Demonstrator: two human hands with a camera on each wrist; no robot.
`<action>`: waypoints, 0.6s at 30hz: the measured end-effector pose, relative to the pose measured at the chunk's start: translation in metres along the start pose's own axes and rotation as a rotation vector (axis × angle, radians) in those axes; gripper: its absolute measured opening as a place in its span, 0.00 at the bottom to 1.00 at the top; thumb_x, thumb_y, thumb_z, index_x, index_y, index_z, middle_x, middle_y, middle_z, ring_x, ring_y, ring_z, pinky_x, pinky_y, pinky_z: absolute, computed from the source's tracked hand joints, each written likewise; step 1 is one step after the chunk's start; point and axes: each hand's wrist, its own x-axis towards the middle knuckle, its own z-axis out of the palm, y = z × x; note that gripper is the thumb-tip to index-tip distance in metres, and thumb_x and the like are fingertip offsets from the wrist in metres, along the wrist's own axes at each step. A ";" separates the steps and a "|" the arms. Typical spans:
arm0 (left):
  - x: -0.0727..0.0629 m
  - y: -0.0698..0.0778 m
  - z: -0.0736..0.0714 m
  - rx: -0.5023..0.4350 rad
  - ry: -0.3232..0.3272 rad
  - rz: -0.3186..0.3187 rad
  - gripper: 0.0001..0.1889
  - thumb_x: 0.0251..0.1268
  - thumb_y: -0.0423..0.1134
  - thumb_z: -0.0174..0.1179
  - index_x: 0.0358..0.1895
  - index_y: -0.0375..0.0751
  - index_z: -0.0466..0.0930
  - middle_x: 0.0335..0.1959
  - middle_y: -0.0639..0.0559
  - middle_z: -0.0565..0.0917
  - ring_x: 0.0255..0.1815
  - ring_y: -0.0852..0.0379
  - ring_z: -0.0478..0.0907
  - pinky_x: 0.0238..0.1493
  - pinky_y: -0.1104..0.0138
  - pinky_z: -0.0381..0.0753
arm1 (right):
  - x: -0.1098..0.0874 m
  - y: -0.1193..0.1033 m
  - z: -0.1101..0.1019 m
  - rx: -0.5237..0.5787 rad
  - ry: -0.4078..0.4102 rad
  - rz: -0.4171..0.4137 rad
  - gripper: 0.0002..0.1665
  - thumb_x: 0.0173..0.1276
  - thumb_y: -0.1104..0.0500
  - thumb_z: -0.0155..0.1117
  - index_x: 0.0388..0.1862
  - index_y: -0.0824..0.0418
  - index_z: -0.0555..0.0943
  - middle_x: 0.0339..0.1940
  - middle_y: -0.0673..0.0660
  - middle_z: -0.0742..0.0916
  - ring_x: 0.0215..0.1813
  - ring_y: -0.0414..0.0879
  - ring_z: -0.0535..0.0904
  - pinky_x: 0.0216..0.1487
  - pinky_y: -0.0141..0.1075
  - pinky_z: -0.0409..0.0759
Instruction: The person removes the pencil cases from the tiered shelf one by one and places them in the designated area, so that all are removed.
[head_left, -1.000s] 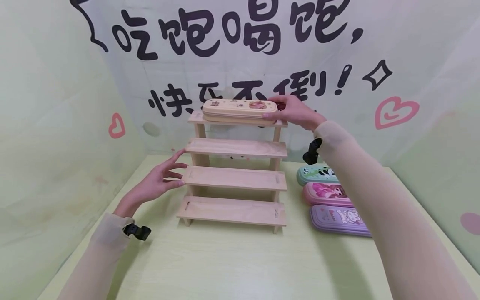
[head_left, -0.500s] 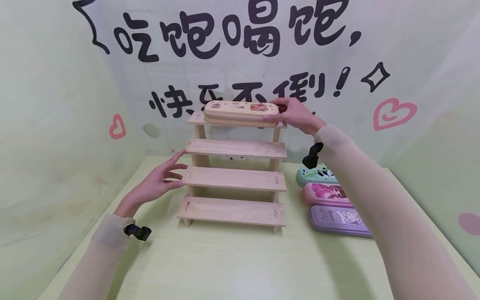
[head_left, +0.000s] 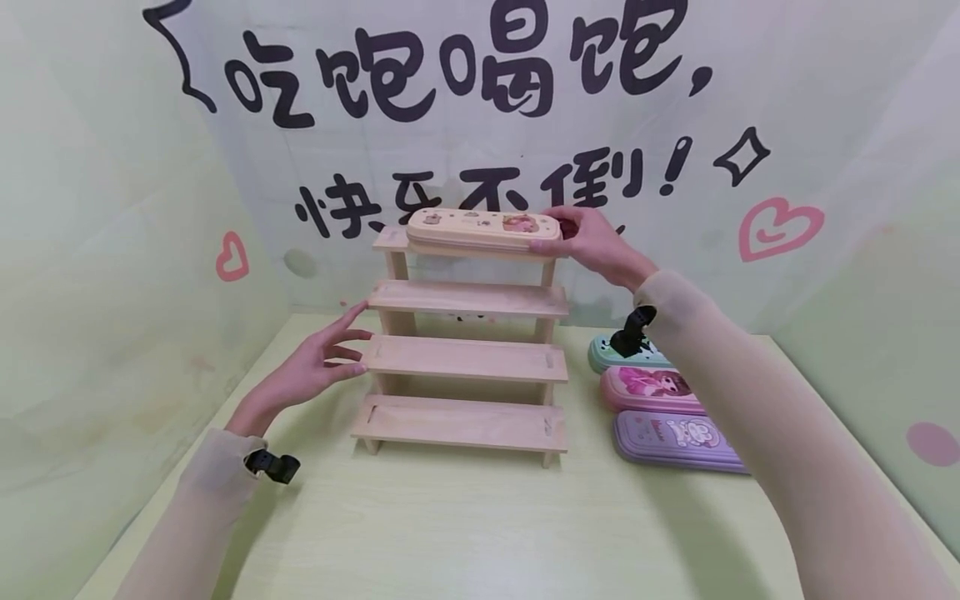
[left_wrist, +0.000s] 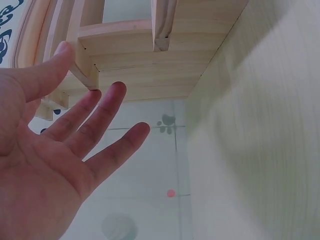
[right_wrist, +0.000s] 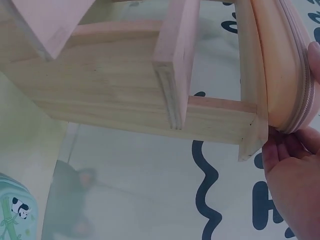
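Observation:
A cream pencil case (head_left: pixel 480 231) with small printed figures lies along the top tier of a wooden stepped shelf (head_left: pixel 465 358). My right hand (head_left: pixel 596 243) grips its right end, thumb at the front and fingers behind. From the right wrist view, the zipped side of the pencil case (right_wrist: pixel 285 65) shows against the top board, with the right hand (right_wrist: pixel 295 175) at its end. My left hand (head_left: pixel 311 364) is at the shelf's left side, fingers spread and fingertips at the ends of the middle boards. In the left wrist view the left hand (left_wrist: pixel 55 150) has its fingers extended.
To the right of the shelf, three more pencil cases lie in a row on the table (head_left: pixel 450 525): a green panda one (head_left: pixel 626 352), a pink one (head_left: pixel 652 388) and a purple one (head_left: pixel 678 440). A printed cloth backdrop (head_left: pixel 480 100) stands behind.
The cream pencil case, held in my right hand, has shifted slightly right along the top tier. The left hand stays at the shelf's side. The head view has moved a little.

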 end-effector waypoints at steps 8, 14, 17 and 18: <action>0.000 -0.001 -0.001 0.006 -0.004 -0.007 0.52 0.73 0.27 0.66 0.88 0.64 0.44 0.74 0.33 0.72 0.61 0.35 0.82 0.58 0.67 0.83 | -0.022 0.001 -0.001 0.005 0.008 -0.048 0.37 0.71 0.56 0.75 0.75 0.66 0.74 0.61 0.64 0.84 0.56 0.51 0.79 0.57 0.34 0.78; 0.001 -0.001 -0.001 0.001 -0.006 -0.005 0.52 0.73 0.28 0.67 0.88 0.65 0.44 0.74 0.33 0.72 0.61 0.35 0.82 0.57 0.70 0.81 | -0.044 0.003 -0.003 0.027 0.027 -0.096 0.34 0.68 0.58 0.76 0.71 0.64 0.77 0.60 0.62 0.85 0.56 0.50 0.80 0.55 0.32 0.78; 0.001 -0.001 -0.001 0.000 -0.007 -0.009 0.52 0.73 0.27 0.66 0.88 0.66 0.44 0.74 0.33 0.72 0.61 0.35 0.82 0.57 0.70 0.81 | -0.054 0.005 -0.006 0.016 0.037 -0.088 0.36 0.68 0.58 0.77 0.72 0.64 0.76 0.63 0.62 0.84 0.59 0.51 0.79 0.58 0.33 0.78; 0.001 -0.001 -0.001 -0.001 -0.007 -0.012 0.52 0.73 0.27 0.66 0.87 0.66 0.44 0.74 0.33 0.72 0.62 0.35 0.82 0.57 0.70 0.81 | -0.057 0.006 -0.007 0.007 0.037 -0.084 0.36 0.68 0.58 0.77 0.73 0.64 0.76 0.64 0.61 0.83 0.60 0.51 0.79 0.59 0.34 0.78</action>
